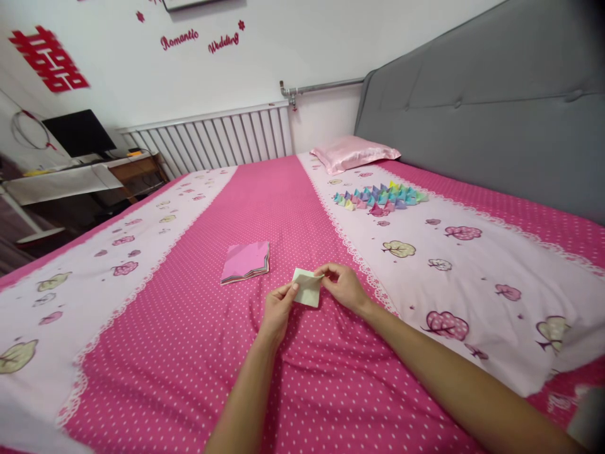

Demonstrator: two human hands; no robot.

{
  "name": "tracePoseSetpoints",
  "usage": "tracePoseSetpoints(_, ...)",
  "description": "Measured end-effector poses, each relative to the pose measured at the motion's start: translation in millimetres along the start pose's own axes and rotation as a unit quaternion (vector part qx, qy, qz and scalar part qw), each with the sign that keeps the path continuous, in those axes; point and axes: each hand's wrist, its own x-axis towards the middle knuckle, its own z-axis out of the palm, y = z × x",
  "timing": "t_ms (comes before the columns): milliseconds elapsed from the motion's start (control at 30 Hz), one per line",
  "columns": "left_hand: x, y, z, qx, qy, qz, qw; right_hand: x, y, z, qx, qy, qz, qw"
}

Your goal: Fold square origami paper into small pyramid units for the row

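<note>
Between my two hands is a small pale green square of folded paper (307, 291), held just above the pink dotted bedspread (283, 208). My left hand (278, 309) pinches its left edge, thumb on top. At its upper right corner, the fingertips of my right hand (343, 287) are closed on the paper. A stack of square paper sheets (246, 260) with a pink top sheet lies to the left, beyond my left hand. Farther off on the right, several small folded paper pieces (380, 197) in many colours sit in a cluster.
A pink satin pillow (354, 153) lies at the far end by the grey headboard (477, 107). Along the wall runs a white radiator (212, 139) with a pipe. A desk (127, 170) with a black monitor (78, 132) stands at the far left.
</note>
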Motion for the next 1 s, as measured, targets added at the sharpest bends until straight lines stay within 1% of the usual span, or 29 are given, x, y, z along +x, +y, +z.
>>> tracePoseSetpoints(67,0.4,0.4,-0.3,0.001,0.008,0.007,1.000,-0.9,-2.6,-0.9,-0.001,-0.025,0.003,1.000)
tracePoseSetpoints(167,0.8,-0.6,-1.4,0.002,0.016,0.011,1.000,-2.6,-6.9,-1.6,-0.024,-0.048,-0.017,0.998)
tracePoseSetpoints(300,0.9,-2.7,-1.1,-0.013,0.020,0.017,1.000,-3.7,-6.2,0.5,-0.044,-0.029,-0.029,0.998)
tracePoseSetpoints(433,-1.2,-0.1,1.6,-0.030,0.022,0.010,0.999,-4.1,0.9,4.2,0.010,-0.031,0.011,0.999)
tracePoseSetpoints(567,-4.4,5.6,3.7,-0.013,0.001,0.013,1.000,-4.6,4.0,7.1,0.091,-0.036,0.051,0.994)
tracePoseSetpoints(667,-4.4,6.1,4.5,0.010,0.016,0.005,1.000,-4.7,2.3,8.2,0.138,-0.025,0.077,0.987)
tracePoseSetpoints(800,-1.4,1.9,4.2,0.031,0.051,-0.013,0.998,-4.3,-0.6,8.4,0.166,-0.006,0.096,0.981)
tracePoseSetpoints(1000,1.1,-0.5,1.8,0.055,0.048,0.002,0.997,-3.3,-3.5,7.5,0.175,0.002,0.122,0.977)
